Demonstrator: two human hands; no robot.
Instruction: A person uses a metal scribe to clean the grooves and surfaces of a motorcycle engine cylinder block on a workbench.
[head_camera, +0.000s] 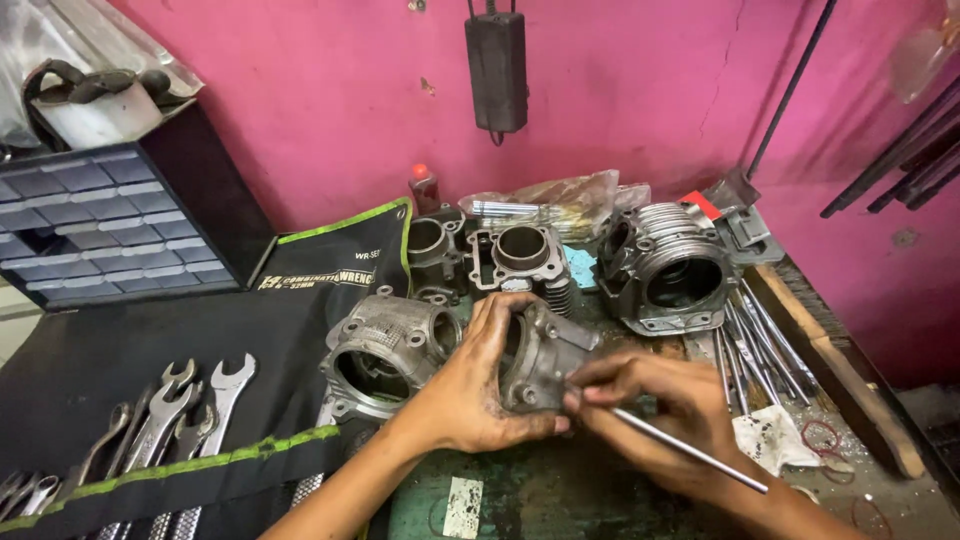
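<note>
**A:** Where are you in the job?

**B:** Your left hand (470, 385) has its fingers wrapped around the grey engine cylinder (545, 355), held just above the table (560, 490). Your right hand (665, 405) pinches a thin metal rod (690, 450), its tip at the casting's edge. It looks like probing or cleaning; keep the tip steady next.

**A:** What's around you?

**B:** Another cylinder (385, 350) touches your left wrist, a finned one (670, 265) sits behind, loose rods (755, 335) lie right, and wrenches (165, 410) rest in the roll.
</note>
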